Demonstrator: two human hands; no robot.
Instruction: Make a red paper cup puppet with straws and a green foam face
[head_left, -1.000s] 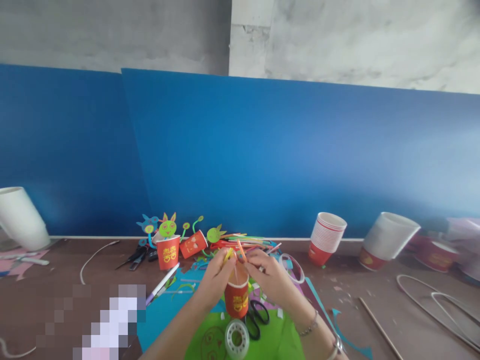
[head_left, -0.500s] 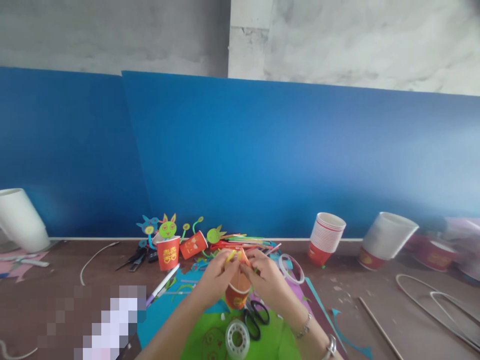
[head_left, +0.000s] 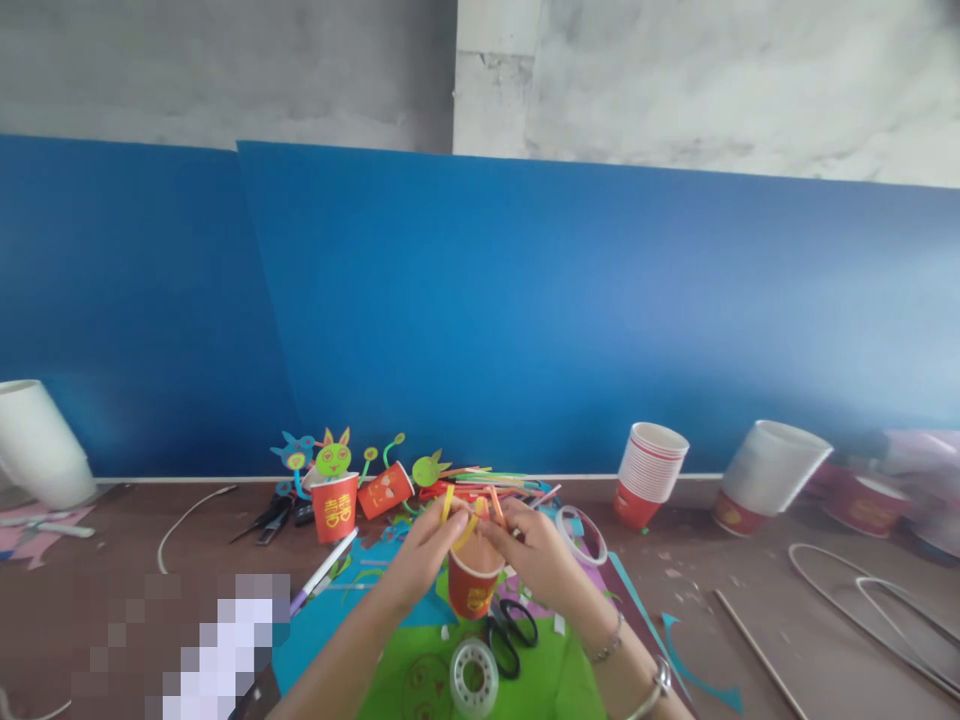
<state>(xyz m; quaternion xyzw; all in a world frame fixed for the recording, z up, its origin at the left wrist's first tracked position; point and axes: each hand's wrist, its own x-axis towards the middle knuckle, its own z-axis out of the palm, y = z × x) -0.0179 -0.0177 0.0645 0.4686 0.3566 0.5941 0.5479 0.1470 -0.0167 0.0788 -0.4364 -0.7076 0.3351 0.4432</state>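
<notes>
A red paper cup (head_left: 472,592) with a gold mark stands upright between my hands, over the coloured paper. My left hand (head_left: 420,552) is closed at the cup's rim, with a yellow straw (head_left: 448,502) sticking up from its fingers. From the fingers of my right hand (head_left: 534,545) an orange straw (head_left: 496,506) pokes up. More yellow straw shows between the two hands, above the cup's mouth; where the lower straw ends lie is hidden. Just right of the cup's base lie black-handled scissors (head_left: 513,640), and in front sits a roll of clear tape (head_left: 474,680).
Decorated cups, one being a red cup with a green animal face (head_left: 335,508), are at the back left. Loose straws (head_left: 487,485) lie behind my hands. Stacked paper cups (head_left: 652,475) stand right, near a thin stick (head_left: 757,655). A blue partition (head_left: 525,300) closes off the back.
My fingers have shifted a little at the cup, and the yellow and orange straw ends now rise more plainly above them. The cup remains between my hands.
</notes>
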